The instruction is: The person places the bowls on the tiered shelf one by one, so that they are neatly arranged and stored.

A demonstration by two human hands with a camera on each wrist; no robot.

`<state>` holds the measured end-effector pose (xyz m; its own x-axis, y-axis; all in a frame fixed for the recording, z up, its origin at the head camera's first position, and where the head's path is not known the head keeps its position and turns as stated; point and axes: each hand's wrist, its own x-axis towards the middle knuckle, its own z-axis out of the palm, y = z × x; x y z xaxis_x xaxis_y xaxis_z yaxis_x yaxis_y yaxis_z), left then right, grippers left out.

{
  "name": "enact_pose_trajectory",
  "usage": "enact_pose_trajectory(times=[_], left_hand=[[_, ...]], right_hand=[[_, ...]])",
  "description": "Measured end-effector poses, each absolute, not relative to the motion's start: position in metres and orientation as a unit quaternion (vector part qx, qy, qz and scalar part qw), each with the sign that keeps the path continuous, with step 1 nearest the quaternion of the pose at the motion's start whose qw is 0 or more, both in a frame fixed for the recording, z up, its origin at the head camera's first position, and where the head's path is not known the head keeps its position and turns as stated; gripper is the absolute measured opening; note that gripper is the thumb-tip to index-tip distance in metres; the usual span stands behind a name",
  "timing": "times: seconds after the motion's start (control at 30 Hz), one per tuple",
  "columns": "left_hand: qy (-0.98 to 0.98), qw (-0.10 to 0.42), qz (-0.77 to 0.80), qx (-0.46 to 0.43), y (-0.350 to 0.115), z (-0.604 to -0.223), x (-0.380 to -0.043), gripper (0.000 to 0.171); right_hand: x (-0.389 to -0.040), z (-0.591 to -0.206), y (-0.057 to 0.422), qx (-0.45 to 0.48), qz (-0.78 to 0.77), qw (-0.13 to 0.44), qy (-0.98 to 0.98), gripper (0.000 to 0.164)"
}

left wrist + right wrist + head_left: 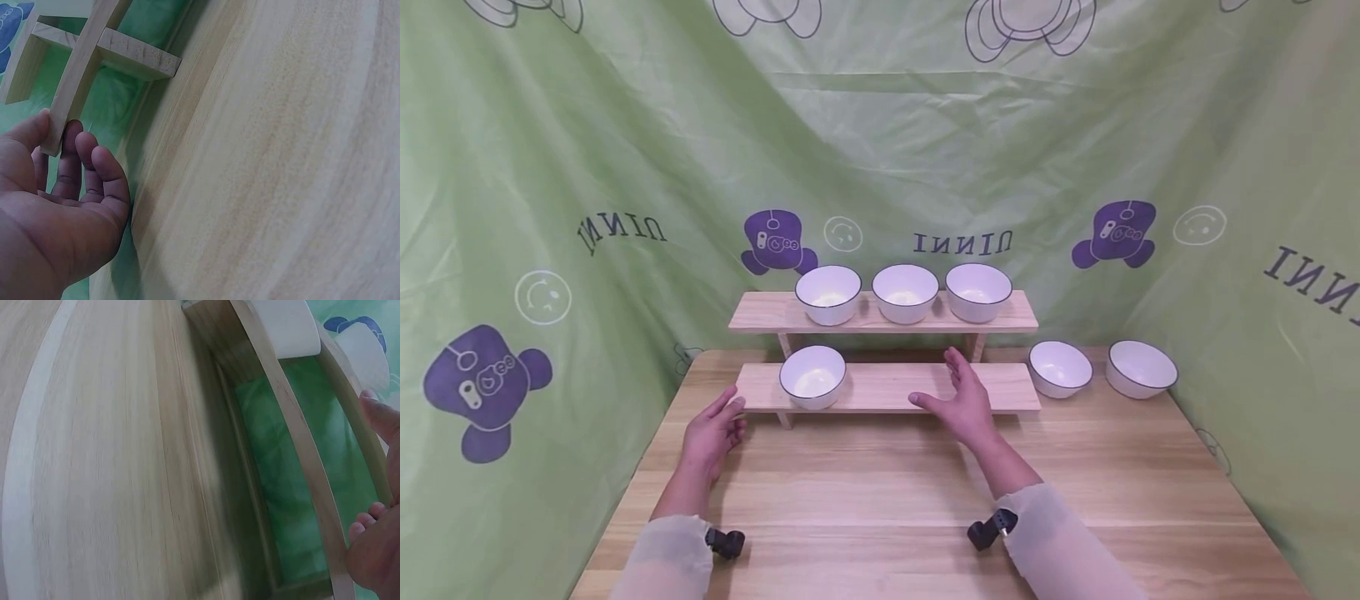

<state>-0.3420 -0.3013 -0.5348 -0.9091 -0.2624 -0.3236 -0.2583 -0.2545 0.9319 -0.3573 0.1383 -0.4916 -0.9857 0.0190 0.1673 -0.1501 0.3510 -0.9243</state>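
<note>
A two-tier wooden shelf point(887, 387) stands at the back of the table. My left hand point(709, 437) is at the left end of its lower board, and in the left wrist view the thumb and index finger pinch that board end point(62, 119). My right hand point(966, 408) hovers at the lower board's right half, thumb and fingers spread, holding nothing. One white bowl point(813, 379) with a dark rim sits on the lower board, left of middle. Along the upper board stand three matching bowls: left point(828, 297), middle point(906, 295) and right point(979, 294).
Two more white bowls, one nearer the shelf point(1060, 370) and one farther right point(1142, 370), stand on the wooden table point(865, 508) right of the shelf. Green printed cloth point(880, 150) hangs behind and along both sides.
</note>
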Motion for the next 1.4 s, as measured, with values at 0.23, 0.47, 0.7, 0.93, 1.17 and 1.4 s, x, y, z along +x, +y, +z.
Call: enact_pose_trajectory(times=[0.23,0.47,0.7,0.93,1.17,1.4], left_hand=[[-0.611,0.002,-0.763,0.211,-0.301,-0.535,-0.342,0.072],[-0.605,0.004,-0.767,0.212,-0.301,-0.535,-0.341,0.072],[-0.604,0.001,-0.769,0.210,-0.302,-0.535,-0.342,0.073],[-0.602,-0.006,-0.771,0.209,-0.303,-0.534,-0.342,0.071],[-0.605,-0.001,-0.767,0.214,-0.302,-0.534,-0.342,0.071],[-0.613,-0.002,-0.759,0.219,-0.302,-0.533,-0.342,0.073]], right_hand=[[-0.357,-0.491,0.151,0.035,0.563,0.084,-0.821,0.114],[-0.357,-0.492,0.161,0.025,0.560,0.081,-0.824,0.117],[-0.356,-0.492,0.169,0.016,0.555,0.087,-0.827,0.115],[-0.354,-0.492,0.174,0.010,0.555,0.086,-0.828,0.116],[-0.354,-0.494,0.179,0.012,0.552,0.088,-0.829,0.115],[-0.356,-0.495,0.188,0.003,0.550,0.097,-0.830,0.113]])
